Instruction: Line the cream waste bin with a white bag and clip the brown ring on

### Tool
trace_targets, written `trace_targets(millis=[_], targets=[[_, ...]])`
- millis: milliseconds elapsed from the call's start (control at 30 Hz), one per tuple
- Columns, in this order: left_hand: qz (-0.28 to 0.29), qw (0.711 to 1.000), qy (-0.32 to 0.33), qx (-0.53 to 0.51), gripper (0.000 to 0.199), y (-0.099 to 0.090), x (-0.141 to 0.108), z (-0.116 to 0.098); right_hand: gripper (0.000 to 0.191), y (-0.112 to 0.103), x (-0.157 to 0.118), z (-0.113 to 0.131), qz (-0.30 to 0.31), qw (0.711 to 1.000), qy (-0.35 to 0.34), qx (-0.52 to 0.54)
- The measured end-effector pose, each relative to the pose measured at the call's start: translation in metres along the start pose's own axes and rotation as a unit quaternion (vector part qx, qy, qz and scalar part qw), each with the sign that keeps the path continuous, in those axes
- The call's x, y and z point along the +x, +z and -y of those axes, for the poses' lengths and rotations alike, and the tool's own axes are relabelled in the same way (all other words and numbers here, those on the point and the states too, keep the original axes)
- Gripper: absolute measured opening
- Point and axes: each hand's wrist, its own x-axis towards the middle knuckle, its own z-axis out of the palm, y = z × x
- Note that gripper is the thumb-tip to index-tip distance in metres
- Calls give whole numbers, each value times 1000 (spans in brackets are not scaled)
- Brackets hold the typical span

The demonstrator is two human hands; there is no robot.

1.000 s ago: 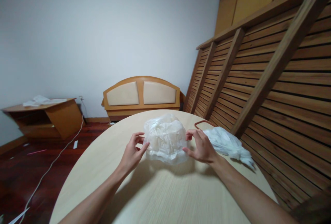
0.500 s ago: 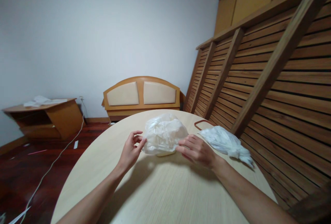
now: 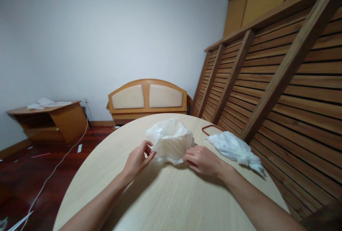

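A crumpled white plastic bag (image 3: 171,140) sits around a rounded, bowl-like shape near the far side of the round wooden table (image 3: 171,202). At the bag's lower left edge, my left hand (image 3: 140,158) pinches the plastic between thumb and fingers. My right hand (image 3: 203,159) has its fingers closed on the bag's lower right edge. What lies inside the bag is hidden by the plastic.
To the right on the table lie a knotted white bag (image 3: 236,149) and a brown loop-shaped handle (image 3: 211,128). A slatted wooden frame (image 3: 267,92) leans close along the right side. A headboard (image 3: 146,97) stands behind the table.
The bag's plastic has come down lower over the front of the shape, covering the pale edge that showed beneath it. Both my hands have moved slightly lower with it.
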Motion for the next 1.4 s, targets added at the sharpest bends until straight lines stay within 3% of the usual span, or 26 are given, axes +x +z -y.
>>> trace_targets(millis=[200,300,400,467,533,600,700,800,933,1067,1167,1267,1400], targets=[[38,999,13,22,23,-7,-4,-6,15,-2,0,5,15,999,3,48],[-19,999,27,22,23,-14,-4,-13,9,-5,2,6,-6,997,18,69],[-114,993,14,-30,26,-22,9,-15,12,-11,7,0,-97,990,80,67],[-161,983,-12,-83,33,-26,27,-13,17,-16,14,-6,-181,970,150,64],[-161,977,-35,-136,42,-29,49,-9,15,-21,22,-13,-251,939,221,78],[-111,972,-70,-192,53,-30,71,-5,24,-25,31,-19,-283,918,256,106],[-38,961,-91,-259,65,-28,96,-2,39,-30,42,-21,-271,925,223,147],[2,956,-86,-279,65,-25,109,-5,34,-33,49,-18,-252,943,159,147],[15,961,-80,-265,54,-21,111,-12,23,-36,49,-17,-225,959,112,130],[-6,963,-81,-259,47,-20,101,-18,21,-36,40,-36,-217,966,95,108],[2,964,-69,-256,48,-20,90,-21,21,-33,33,-55,-243,958,112,99],[22,960,-63,-271,51,-17,81,-20,23,-31,30,-65,-274,937,180,121],[-39,969,-32,-240,41,-7,74,-19,30,-35,32,-60,-261,893,308,201]])
